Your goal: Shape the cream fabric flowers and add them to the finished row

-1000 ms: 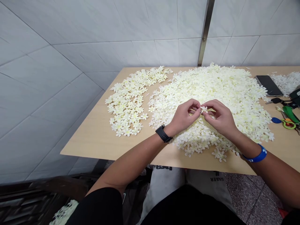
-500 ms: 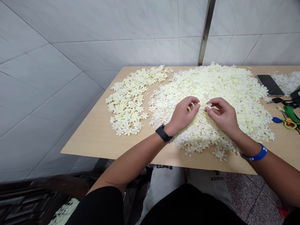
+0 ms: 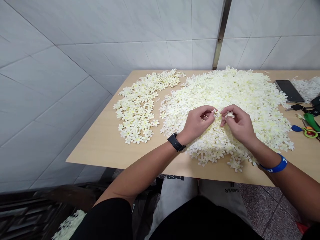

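Over a large heap of cream-white artificial flowers point(image 3: 245, 90), my two hands work close together. My left hand point(image 3: 200, 120) pinches a small white flower point(image 3: 214, 112) between thumb and fingertips. A short distance to its right, my right hand point(image 3: 238, 121) is closed with another white flower point(image 3: 230, 114) at its fingers. The fingertips of the two hands are slightly apart, and the finer parts between them are too small to make out.
A smaller band of flowers point(image 3: 137, 106) lies left on the tan tabletop point(image 3: 100, 143). To the right are a black phone point(image 3: 289, 90), keys point(image 3: 297, 107), green-handled scissors point(image 3: 310, 132) and a pile of small white pieces point(image 3: 307, 88). A tiled wall point(image 3: 112, 23) stands behind.
My fingertips have moved slightly apart and a little lower. A flower now shows at the left fingertips, and the one at my right hand shows more clearly.
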### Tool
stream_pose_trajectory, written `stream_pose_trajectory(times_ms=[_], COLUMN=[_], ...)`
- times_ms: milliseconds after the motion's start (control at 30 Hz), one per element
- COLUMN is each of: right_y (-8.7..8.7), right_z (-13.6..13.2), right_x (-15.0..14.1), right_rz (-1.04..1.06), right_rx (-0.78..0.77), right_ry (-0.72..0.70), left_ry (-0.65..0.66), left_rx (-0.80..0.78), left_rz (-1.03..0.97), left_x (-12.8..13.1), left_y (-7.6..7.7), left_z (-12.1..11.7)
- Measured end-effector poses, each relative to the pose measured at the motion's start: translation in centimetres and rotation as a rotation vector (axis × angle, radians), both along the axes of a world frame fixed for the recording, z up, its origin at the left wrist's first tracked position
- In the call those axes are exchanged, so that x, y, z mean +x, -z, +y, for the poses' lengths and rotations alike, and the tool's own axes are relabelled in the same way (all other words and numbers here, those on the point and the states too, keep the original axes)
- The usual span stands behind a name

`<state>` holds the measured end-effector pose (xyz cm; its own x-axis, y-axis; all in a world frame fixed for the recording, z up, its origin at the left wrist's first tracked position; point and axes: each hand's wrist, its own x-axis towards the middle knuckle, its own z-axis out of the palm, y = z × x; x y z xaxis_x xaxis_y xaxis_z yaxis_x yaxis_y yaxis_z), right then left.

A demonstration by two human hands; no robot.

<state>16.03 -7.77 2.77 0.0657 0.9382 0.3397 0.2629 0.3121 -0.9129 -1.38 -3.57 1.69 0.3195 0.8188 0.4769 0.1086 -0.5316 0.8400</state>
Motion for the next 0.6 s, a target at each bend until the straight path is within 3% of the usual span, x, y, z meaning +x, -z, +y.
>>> stream_pose_trajectory(times_ms=[133,333,600], right_y=[0.0,-0.8,-1.0], right_z=[0.1,-0.6,-0.2], right_x=[0.6,0.0,0.3], right_rz=[0.061,-0.196,-0.225], right_rx=[-0.072,0.065,0.127], right_ry=[-0.061,0.018,0.040], left_ry=[0.041,0.042,0.024], left_rx=[-0.047,-0.075,-0.143], left_rz=[-0.027,-0.030,-0.067], left_x=[0.1,0.0,-0.3], left_y=[-0.1,0.0,-0.8], left_z=[-0.1,-0.2,-0.1])
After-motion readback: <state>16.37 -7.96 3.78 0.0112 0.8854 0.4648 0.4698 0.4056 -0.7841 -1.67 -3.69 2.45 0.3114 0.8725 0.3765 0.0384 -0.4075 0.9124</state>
